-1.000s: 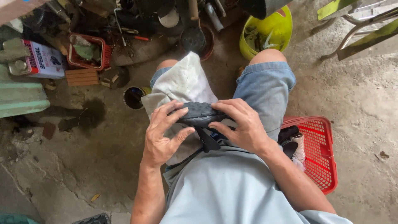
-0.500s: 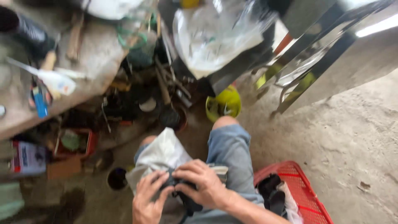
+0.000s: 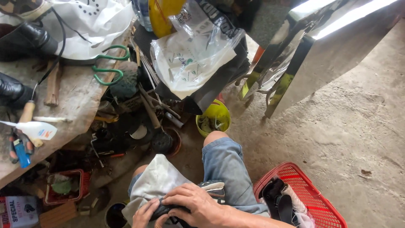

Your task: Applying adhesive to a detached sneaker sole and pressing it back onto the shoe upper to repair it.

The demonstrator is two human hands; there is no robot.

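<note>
Both hands are working at the bottom edge of the head view, over the lap. The right hand (image 3: 198,207) is lying across a dark shoe (image 3: 211,190), fingers curled and closing over its upper. The left hand (image 3: 145,213) is gripping the same shoe from the 9 o'clock side, fingers wrapping under it; its lower part is running out of view. The shoe is resting on a pale cloth (image 3: 158,179) that is draping over the left knee, with the denim shorts (image 3: 225,169) showing at 1 o'clock of the hands.

Surroundings, taken from the shoe:
- 3 o'clock: a red plastic basket (image 3: 314,192) is sitting on the concrete floor, just beside the right thigh, holding dark straps and a light item.
- 12 o'clock: a yellow-green tub (image 3: 217,114) is standing near the right knee, a dark round pot (image 3: 162,141) beside it.
- 10 to 11 o'clock: a worn workbench (image 3: 80,97) is carrying green-handled scissors (image 3: 107,67), a white glue bottle (image 3: 36,130), a blue lighter (image 3: 22,153) and black boots (image 3: 25,40).
- 9 o'clock: a small red tray (image 3: 82,179) is sitting in the clutter under the bench.
- 1 o'clock, well apart: a shiny metal sheet (image 3: 333,46) is leaning on a frame.

Tools and scraps are crowding the ground between bench and knees.
</note>
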